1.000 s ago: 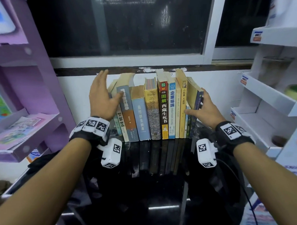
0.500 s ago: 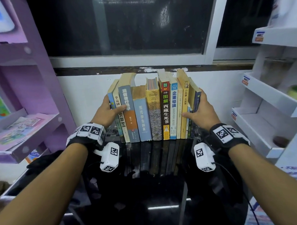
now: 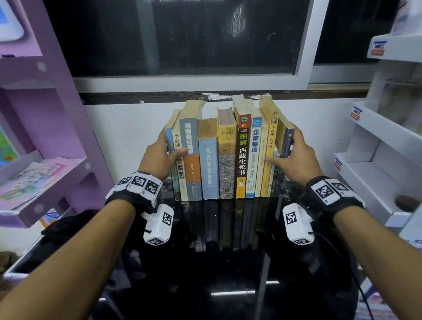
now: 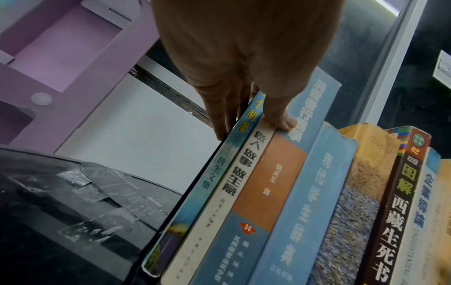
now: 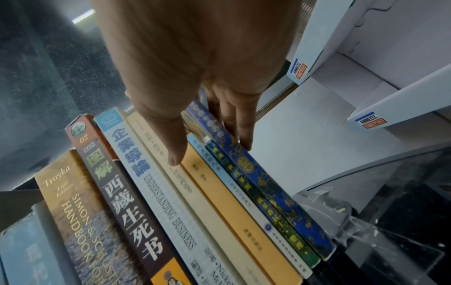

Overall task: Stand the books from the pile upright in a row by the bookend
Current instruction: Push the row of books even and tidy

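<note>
Purple shelf unit (image 3: 58,123): we see it at the left of the scene, with printed sheets lying on its lower shelf.
White shelf unit (image 3: 383,137): it stands at the right, with small blue and orange labels on the shelf edges.
Glossy black surface (image 3: 222,268): it carries the books and mirrors their spines; it reaches the white wall under the dark window.
Row of upright books (image 3: 225,154): we find it at the back of the surface, against the white wall, spines toward us. The books touch each other; the ones at both ends lean a little inward.
Dark blue patterned book (image 5: 263,183): it is the last one at the right end and it is tilted against its neighbours.
Light blue thin book (image 4: 212,173): it is the last one at the left end.
Clear plastic bookend (image 5: 324,210): we see it in the right wrist view just beside the foot of the dark blue book; we cannot tell whether they touch.
Left hand (image 3: 160,159): it clasps the left end of the row, fingers flat on the outer cover of the light blue book, thumb on the spines.
Right hand (image 3: 294,161): it clasps the right end in the same way, fingers along the cover of the dark blue book, thumb across the yellow spines.
</note>
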Tool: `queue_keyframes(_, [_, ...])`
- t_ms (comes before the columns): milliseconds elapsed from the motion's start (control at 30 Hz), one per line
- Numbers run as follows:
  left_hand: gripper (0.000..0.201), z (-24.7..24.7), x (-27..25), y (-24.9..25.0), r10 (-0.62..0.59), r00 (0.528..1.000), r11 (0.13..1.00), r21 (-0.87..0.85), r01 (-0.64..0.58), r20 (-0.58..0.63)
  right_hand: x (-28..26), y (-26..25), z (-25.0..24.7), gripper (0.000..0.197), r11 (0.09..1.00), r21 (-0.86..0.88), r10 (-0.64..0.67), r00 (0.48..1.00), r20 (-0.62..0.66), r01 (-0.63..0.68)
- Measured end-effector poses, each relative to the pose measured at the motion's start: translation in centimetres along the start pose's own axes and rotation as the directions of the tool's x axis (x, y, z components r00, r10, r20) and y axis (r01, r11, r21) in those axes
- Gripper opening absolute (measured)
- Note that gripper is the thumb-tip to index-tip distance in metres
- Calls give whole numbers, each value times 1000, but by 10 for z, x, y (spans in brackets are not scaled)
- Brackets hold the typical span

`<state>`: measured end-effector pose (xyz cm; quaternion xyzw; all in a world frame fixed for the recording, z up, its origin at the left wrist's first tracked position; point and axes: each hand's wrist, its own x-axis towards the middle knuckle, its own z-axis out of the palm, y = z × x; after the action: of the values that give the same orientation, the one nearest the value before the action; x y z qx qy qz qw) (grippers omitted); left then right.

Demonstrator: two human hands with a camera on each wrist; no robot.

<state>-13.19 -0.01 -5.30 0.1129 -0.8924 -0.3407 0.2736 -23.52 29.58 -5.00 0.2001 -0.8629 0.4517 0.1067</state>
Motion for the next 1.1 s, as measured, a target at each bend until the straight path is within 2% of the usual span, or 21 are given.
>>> queue_keyframes(400, [57, 0, 1, 5, 34, 999, 996, 80, -34, -2, 6, 2, -6, 69, 1000, -17, 3, 1000, 8, -2])
queue_keyframes(767, [53, 0, -2, -2, 30, 999, 998, 62, -28, -23, 8, 3, -1, 72, 995, -100, -18, 1000, 23, 20])
queue_keyframes(1100, [53, 4, 0, 1, 12, 999, 991, 134, -7, -35, 9, 11, -2, 73, 992, -123, -17, 1000, 10, 18])
